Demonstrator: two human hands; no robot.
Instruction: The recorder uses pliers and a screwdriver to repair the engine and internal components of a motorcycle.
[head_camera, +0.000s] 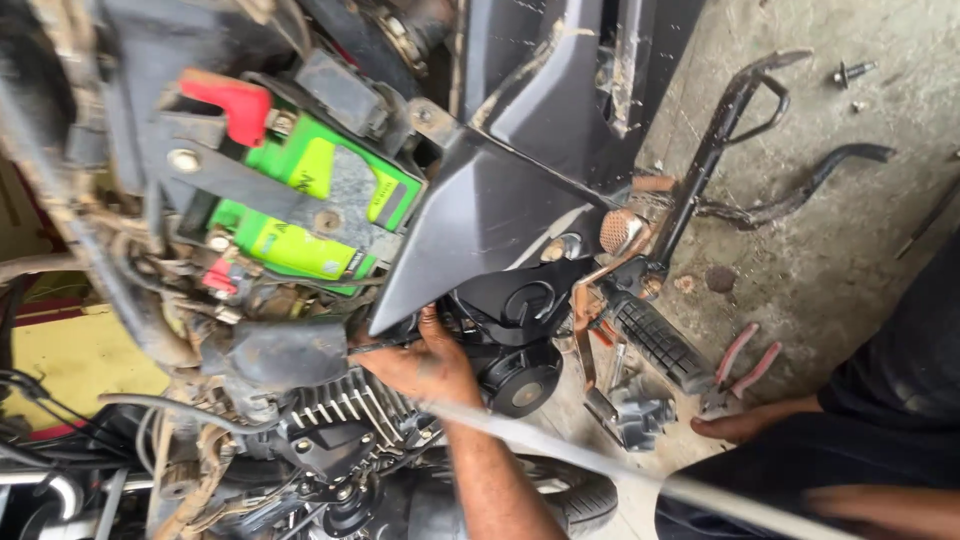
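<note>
My left hand (420, 365) has its fingers curled in, pinching a thin dark tool (385, 347) under the lower tip of the motorcycle's black side panel (480, 220). The tool's long axis runs almost level, pointing away from my palm toward the black rubber boot (285, 352) just above the finned cylinder (350, 400). My right hand (740, 425) rests flat, fingers loosely stretched, on the concrete floor (840, 260), holding nothing, its fingertips just beside the red-handled pliers (740, 365). The green battery (310, 205) sits above, near the frame's upper edge. The ribbed footpeg (660, 345) lies between both hands.
</note>
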